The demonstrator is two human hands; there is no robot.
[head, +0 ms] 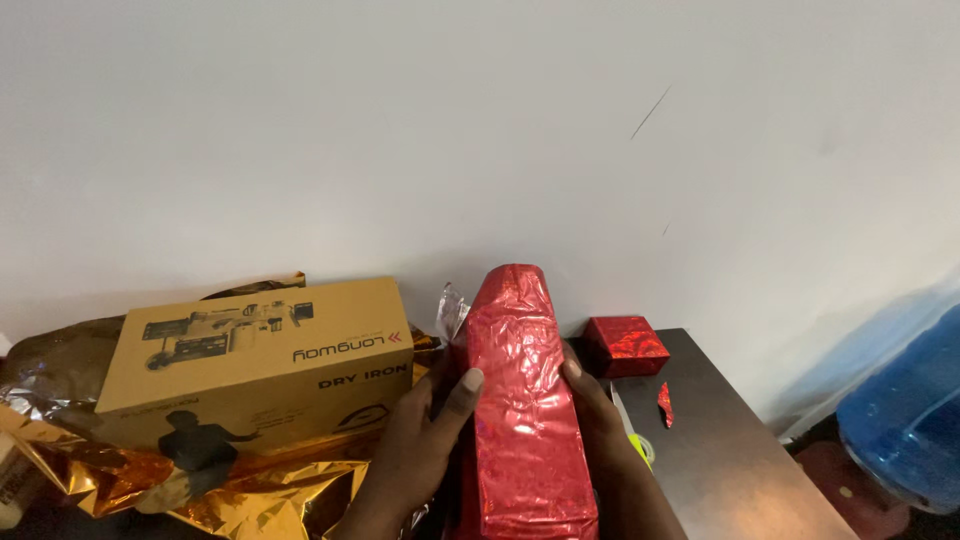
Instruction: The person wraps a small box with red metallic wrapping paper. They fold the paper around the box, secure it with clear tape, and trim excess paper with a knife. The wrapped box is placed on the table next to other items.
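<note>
Left hand [415, 445]: we are pressing its palm and fingers against the left face of the tall red foil-wrapped box [525, 400], thumb lying on the front; the grip is closed on the box.
Right hand [600, 420]: we are clasping the box's right face, thumb tip resting on the front edge; this grip is also holding the box.
Red foil-wrapped box: we are holding it between both hands, long side running away from us, above the near edge of the dark worktop [730, 450].
Small red wrapped cube [626, 346]: sitting at the far edge of the worktop, just beside the big box.
Red foil scrap [665, 404]: lying on the worktop, near the right hand.
Yellow cardboard box [260, 360]: resting left of our hands on crumpled gold foil [230, 495].
Blue water bottle [905, 420]: standing well apart, beyond the worktop's right edge.
</note>
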